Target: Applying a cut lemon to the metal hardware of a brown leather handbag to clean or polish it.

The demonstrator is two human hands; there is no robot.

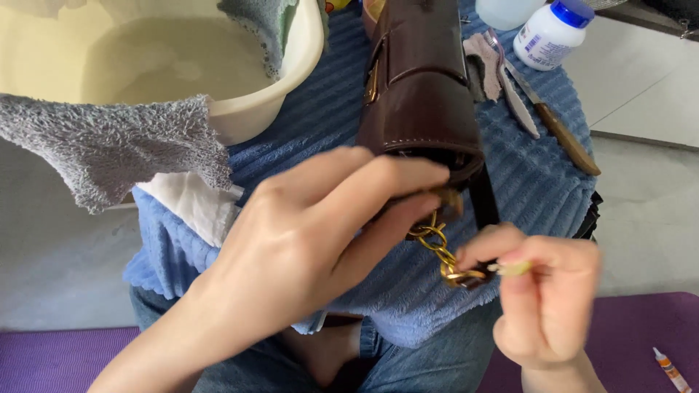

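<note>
A dark brown leather bag [419,87] lies on a blue ribbed towel [524,182] over my lap. My left hand [306,240] grips the bag's near end, fingers wrapped over its edge. A gold chain [440,255] hangs from that end. My right hand [542,291] pinches the chain's lower end between thumb and fingers, together with a small pale object that is blurred.
A cream basin [291,80] of cloudy water sits at the upper left with a grey cloth [124,145] draped over its rim. A white bottle with a blue cap [550,33], a wooden-handled knife [561,135] and a small cloth lie at the far right. A small tube [671,371] rests on a purple mat.
</note>
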